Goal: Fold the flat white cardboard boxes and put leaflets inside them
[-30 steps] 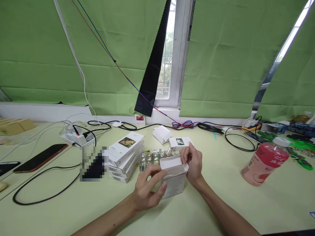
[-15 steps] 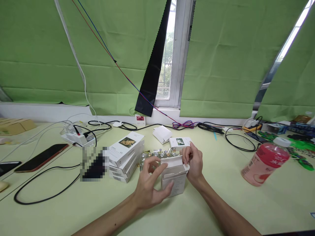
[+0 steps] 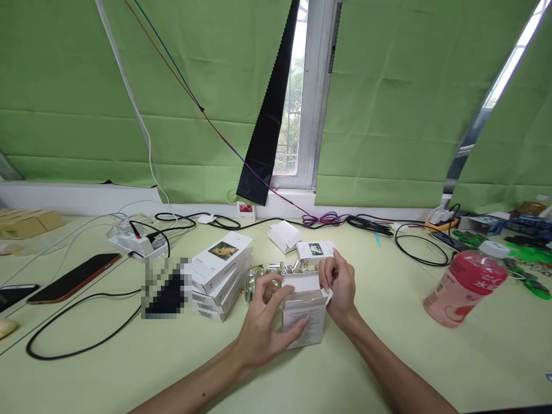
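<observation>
A small white cardboard box (image 3: 314, 329) stands upright on the table, its top lid flap raised at the back. My left hand (image 3: 262, 334) grips it from the left, thumb across the printed front and fingers at the top rim. At the upper right corner, my right hand (image 3: 340, 287) is closed with its fingertips pinching the box's side flap (image 3: 328, 294). Behind the box and partly hidden by it lie several shiny small glass bottles (image 3: 250, 283). A stack of white flat boxes (image 3: 222, 261) with a flower picture on top is left of my left hand.
Farther back are a white box (image 3: 284, 236) and another with a picture (image 3: 305, 249). A pink drink bottle (image 3: 466, 287) stands at right. Phones (image 3: 75, 278), a power strip (image 3: 140, 246) and black cables (image 3: 81, 296) occupy the left; more cables run along the wall.
The box's raised top flap has tilted farther back, showing more of its inner face. My left thumb now lies farther across the box's front; my right hand has barely moved.
</observation>
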`<state>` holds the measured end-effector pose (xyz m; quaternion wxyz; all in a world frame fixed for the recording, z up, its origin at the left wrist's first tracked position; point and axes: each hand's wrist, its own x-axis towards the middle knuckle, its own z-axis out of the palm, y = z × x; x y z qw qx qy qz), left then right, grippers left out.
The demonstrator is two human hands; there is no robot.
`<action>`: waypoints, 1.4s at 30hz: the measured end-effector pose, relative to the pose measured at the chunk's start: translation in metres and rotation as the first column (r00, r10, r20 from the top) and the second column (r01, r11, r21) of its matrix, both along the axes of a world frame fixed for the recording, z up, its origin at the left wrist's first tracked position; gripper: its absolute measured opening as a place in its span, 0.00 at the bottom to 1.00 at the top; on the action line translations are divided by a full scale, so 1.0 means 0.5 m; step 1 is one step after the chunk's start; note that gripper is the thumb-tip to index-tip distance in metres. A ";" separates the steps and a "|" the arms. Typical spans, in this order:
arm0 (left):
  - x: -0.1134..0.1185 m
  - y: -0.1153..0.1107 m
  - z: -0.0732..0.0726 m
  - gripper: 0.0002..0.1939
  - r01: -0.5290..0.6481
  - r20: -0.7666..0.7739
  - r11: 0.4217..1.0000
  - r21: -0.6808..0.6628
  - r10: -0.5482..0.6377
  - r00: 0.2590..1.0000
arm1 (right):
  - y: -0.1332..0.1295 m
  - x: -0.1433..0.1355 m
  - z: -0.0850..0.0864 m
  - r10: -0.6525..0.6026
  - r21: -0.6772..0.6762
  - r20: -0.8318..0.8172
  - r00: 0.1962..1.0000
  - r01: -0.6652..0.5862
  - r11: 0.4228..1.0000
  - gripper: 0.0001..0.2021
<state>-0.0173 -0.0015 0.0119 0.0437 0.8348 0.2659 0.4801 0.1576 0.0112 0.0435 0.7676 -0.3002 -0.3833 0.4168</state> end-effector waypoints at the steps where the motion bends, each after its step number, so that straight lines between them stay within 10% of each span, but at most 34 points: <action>1: 0.000 -0.001 -0.001 0.23 -0.005 0.006 1.000 -0.009 0.005 1.000 | 0.000 0.000 0.000 0.000 0.000 0.001 1.000 0.000 1.000 0.32; 27: -0.002 0.005 -0.006 0.22 0.083 -0.041 0.984 -0.156 -0.090 0.995 | -0.002 -0.003 0.004 -0.010 0.006 0.013 1.000 0.010 1.000 0.30; 42: -0.006 0.005 0.005 0.19 0.092 0.226 0.986 -0.141 -0.059 0.972 | 0.001 -0.002 0.009 -0.017 -0.010 0.035 0.999 0.017 1.000 0.22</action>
